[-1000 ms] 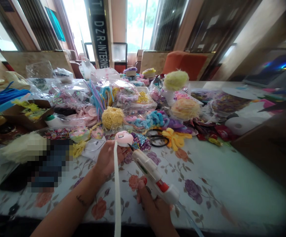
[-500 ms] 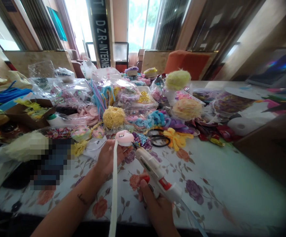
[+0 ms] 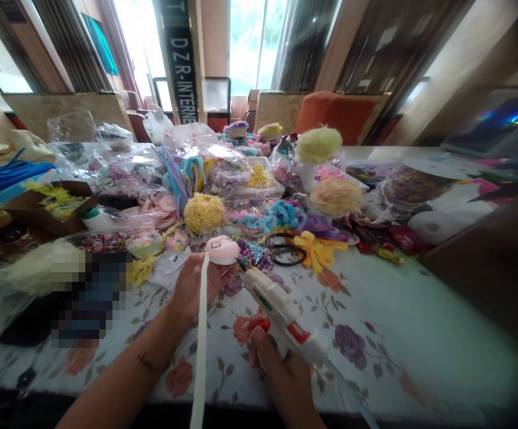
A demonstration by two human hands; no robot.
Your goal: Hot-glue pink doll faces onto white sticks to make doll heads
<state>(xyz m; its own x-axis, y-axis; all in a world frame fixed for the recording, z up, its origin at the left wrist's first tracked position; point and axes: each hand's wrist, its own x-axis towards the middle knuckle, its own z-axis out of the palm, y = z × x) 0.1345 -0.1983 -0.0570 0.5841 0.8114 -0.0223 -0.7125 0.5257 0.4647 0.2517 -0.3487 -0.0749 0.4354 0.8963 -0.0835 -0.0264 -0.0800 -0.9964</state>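
Observation:
My left hand (image 3: 200, 280) is closed around a pink doll head (image 3: 222, 248) with a painted face, held above the tablecloth. A long white strip (image 3: 202, 333), like a flat cord or ribbon, hangs from the head's left side down past the picture's lower edge. In my right hand (image 3: 281, 369) is a white glue gun (image 3: 277, 304) with a red trigger, gripped by its handle. The dark nozzle points up and left, at the lower right rim of the head; whether it touches cannot be made out. A clear glue stick (image 3: 350, 390) sticks out behind the gun.
A yellow fluffy yarn ball (image 3: 204, 213), two more doll faces (image 3: 145, 243), yellow fuzzy yarn (image 3: 319, 250) and a black cord loop (image 3: 289, 253) lie beyond my hands. Plastic bags and yarn crowd the far side. A cardboard box (image 3: 49, 208) stands left; a dark panel (image 3: 495, 256) rises right.
The doll head and my left hand have shifted slightly left in view. The glue gun's nozzle has come up to the head's lower right rim. Both hands keep their holds.

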